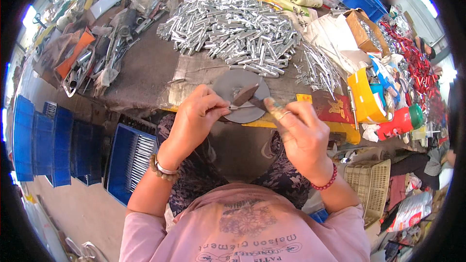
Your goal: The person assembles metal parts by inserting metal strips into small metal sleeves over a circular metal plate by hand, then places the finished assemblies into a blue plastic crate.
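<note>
My left hand (196,116) is closed, its thumb and fingertips pinching a small silvery metal pin (234,107) over a round grey metal disc (233,83) at the table's near edge. My right hand (307,136) grips the short handle of a hammer. The dark, rust-brown hammer head (245,95) is above the disc, close by the pin and my left fingertips. Whether it touches the pin I cannot tell. Beyond the disc lies a big heap of short shiny metal tubes (233,26). Thinner metal rods (318,68) are spread to the right of the heap.
Left of my legs, a blue crate (116,165) holds rows of metal rods, beside stacked blue bins (43,140). Tools and plastic bags (114,39) clutter the table's left. On the right are a yellow box (364,98), a red bottle (395,125) and a beige plastic basket (369,184).
</note>
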`<state>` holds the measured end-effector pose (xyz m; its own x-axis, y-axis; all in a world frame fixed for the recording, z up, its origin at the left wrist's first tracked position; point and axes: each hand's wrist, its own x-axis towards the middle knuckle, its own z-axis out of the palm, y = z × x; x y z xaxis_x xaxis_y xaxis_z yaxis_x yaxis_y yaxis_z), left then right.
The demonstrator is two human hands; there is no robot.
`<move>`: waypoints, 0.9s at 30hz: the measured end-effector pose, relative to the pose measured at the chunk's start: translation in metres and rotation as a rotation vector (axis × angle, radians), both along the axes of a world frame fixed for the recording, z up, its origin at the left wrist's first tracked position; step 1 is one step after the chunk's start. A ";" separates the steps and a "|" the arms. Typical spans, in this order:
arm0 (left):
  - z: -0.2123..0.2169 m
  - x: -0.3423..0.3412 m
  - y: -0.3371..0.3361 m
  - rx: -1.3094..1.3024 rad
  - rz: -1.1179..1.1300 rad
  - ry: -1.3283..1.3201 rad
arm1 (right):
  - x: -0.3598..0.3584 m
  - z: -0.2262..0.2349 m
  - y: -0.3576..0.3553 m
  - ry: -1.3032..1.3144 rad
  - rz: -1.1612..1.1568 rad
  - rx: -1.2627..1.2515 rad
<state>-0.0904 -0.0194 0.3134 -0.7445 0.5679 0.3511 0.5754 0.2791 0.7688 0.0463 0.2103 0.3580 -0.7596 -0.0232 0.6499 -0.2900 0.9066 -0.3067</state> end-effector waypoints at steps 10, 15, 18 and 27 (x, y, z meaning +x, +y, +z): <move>0.003 -0.005 0.000 -0.007 -0.030 -0.135 | 0.004 -0.003 0.003 -0.135 0.026 0.179; 0.002 -0.005 0.000 -0.018 -0.019 -0.129 | 0.002 0.012 0.003 -0.088 0.009 0.149; 0.003 -0.005 0.000 0.013 -0.034 -0.153 | 0.001 0.007 0.003 0.134 -0.010 0.038; 0.001 -0.007 -0.001 -0.012 -0.018 -0.181 | -0.003 -0.003 0.009 0.075 -0.017 0.133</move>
